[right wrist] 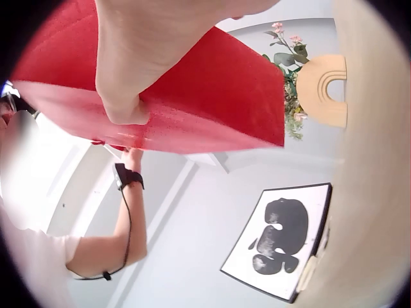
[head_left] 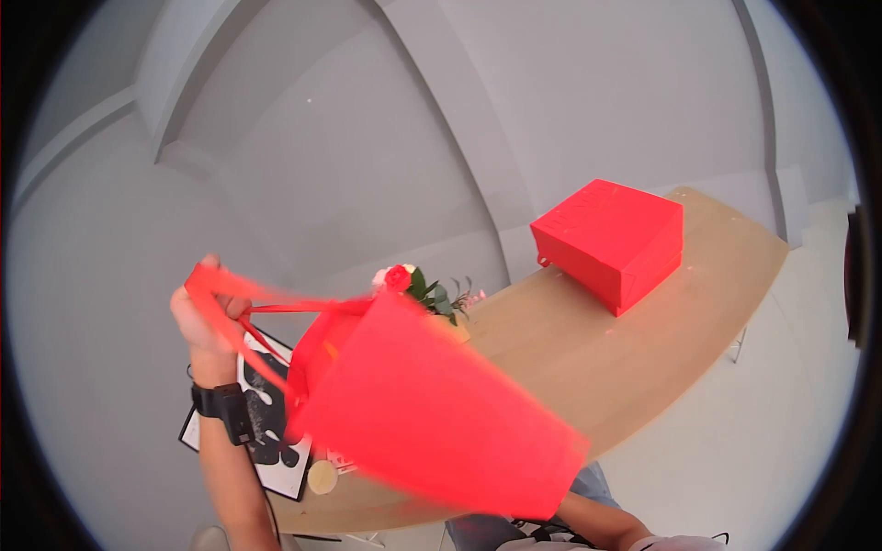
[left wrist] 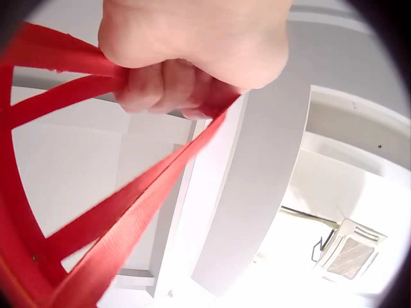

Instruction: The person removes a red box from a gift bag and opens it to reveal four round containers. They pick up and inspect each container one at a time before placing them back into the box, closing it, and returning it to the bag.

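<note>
A red gift bag (head_left: 432, 413) is held tilted in the air over the near side of the table, its mouth toward the left and its base toward the lower right. My left hand (head_left: 204, 317) grips its red ribbon handles (left wrist: 138, 199), fingers curled round them and pulling them taut. At the other end, my right hand (right wrist: 151, 51) holds the bag near its base, the thumb pressed against one face. In the head view that hand is hidden behind the bag, with only the forearm showing. Inside the bag, little can be seen.
Farther right on the wooden table (head_left: 514, 358) sits another boxy red bag (head_left: 606, 239). Flowers (head_left: 398, 277) stand behind the held bag, beside an arch-shaped wooden block (right wrist: 308, 83). A framed black-and-white picture (right wrist: 279, 237) and a round pale object (head_left: 322, 477) are at the left.
</note>
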The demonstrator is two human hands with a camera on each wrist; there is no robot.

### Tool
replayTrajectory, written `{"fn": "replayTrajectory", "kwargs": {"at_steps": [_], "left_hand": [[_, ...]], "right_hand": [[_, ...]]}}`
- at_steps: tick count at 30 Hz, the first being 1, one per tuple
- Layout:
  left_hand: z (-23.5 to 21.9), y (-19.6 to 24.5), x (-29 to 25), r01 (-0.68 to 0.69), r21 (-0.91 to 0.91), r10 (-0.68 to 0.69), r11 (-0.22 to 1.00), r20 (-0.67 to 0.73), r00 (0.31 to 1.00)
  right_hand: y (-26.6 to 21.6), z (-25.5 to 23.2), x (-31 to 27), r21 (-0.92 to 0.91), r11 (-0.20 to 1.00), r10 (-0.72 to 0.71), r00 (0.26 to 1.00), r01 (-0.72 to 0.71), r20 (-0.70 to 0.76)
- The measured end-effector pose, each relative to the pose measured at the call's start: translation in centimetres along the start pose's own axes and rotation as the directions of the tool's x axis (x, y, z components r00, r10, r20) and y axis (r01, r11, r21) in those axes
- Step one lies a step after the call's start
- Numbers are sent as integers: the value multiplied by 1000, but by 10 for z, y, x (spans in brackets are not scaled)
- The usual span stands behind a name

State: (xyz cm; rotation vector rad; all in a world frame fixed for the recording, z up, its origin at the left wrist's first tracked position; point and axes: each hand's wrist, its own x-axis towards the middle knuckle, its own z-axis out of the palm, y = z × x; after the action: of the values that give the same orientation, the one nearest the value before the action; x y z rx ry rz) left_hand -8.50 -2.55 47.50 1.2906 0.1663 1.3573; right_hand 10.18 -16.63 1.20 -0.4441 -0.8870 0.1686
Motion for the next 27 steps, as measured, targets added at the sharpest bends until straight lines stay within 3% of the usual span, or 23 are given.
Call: {"fn": "replayTrajectory", "kwargs": {"at_steps": [1,2,4,5,6,8,9,11,14,16,17,19,23,25,27], "left_hand": [[29,0,-1,50,128,-21,991,-222,975],[29,-4,5,54,114,-29,992,-213,977],[24,-7,14,202,139,-195,969,-63,979],[29,-11,18,204,131,-198,970,-59,978],[35,-17,21,238,196,-240,951,-16,971],[49,-29,25,272,257,-289,927,29,957],[55,-35,26,271,302,-298,914,46,954],[61,-43,33,268,345,-308,899,64,949],[67,-52,37,240,410,-335,880,177,926],[82,-56,33,161,591,-315,791,166,934],[84,-56,34,158,588,-312,793,169,935],[86,-55,36,50,674,-338,737,303,891],[93,-67,29,-23,657,-306,754,382,872],[88,-74,28,-101,662,-190,742,353,916],[75,-81,21,-72,593,-170,802,342,924]], "right_hand": [[-12,-7,-4,20,984,177,983,-178,50],[-23,-14,-8,34,935,347,932,-352,104],[-35,-22,-13,39,745,644,734,-666,217],[-35,-13,-6,328,639,690,707,-695,155],[-39,-6,1,321,643,691,708,-695,149],[-56,1,18,517,459,831,555,-722,38],[-62,1,23,515,464,830,557,-721,33],[-73,-1,33,571,347,903,429,-744,10],[-87,-11,45,644,277,925,379,-713,21],[-92,-26,59,651,287,918,396,-703,23],[-94,-33,69,661,296,910,414,-690,25],[-104,-44,88,666,329,899,437,-669,-5],[-119,-63,141,655,460,842,530,-600,-106],[-124,-75,173,654,510,807,575,-559,-137],[-127,-89,208,605,630,714,670,-488,-204]]}}
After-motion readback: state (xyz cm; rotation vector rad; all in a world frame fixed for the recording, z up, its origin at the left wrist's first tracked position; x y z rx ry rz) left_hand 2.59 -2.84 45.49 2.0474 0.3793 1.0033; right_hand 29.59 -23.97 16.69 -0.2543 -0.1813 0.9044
